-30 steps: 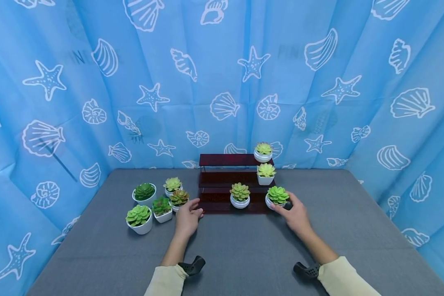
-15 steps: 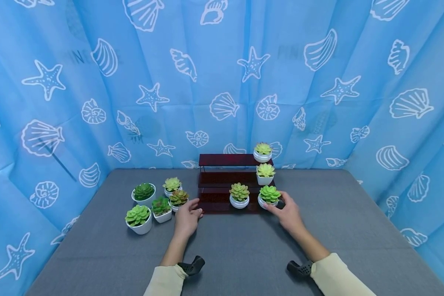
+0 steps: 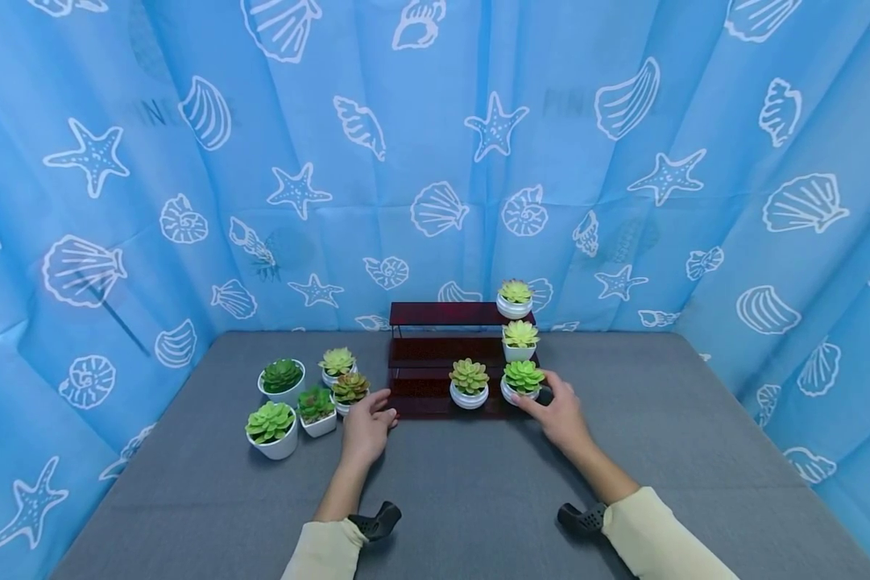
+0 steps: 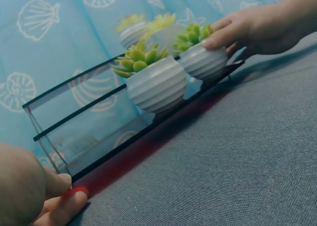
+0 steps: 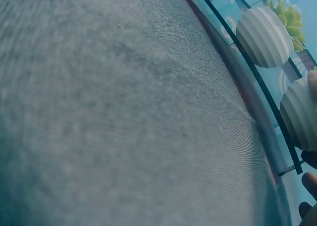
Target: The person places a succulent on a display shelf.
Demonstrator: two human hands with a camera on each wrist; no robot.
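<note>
In the head view my right hand (image 3: 564, 415) grips a bright green potted succulent (image 3: 524, 379) by its white ribbed pot, at the right end of the lowest step of a dark red see-through tiered shelf (image 3: 424, 407). The left wrist view shows that thumb on the pot (image 4: 203, 61). My left hand (image 3: 366, 427) pinches the lowest step's front left corner, thumb and finger (image 4: 74, 206) on either side of it. Another potted succulent (image 3: 470, 383) stands on the same step, left of the held one. Two more, a square-potted succulent (image 3: 519, 342) and a round-potted succulent (image 3: 515, 300), stand on the upper steps' right ends.
Several potted succulents (image 3: 271, 427) cluster on the grey cloth-covered table (image 3: 471, 499) left of the shelf, close by my left hand. A blue shell-print curtain (image 3: 435, 161) hangs behind and along both sides.
My right hand has slid the bright green succulent leftward along the lowest step, a short way closer to its neighbour. The left hand has stayed at the shelf's corner.
</note>
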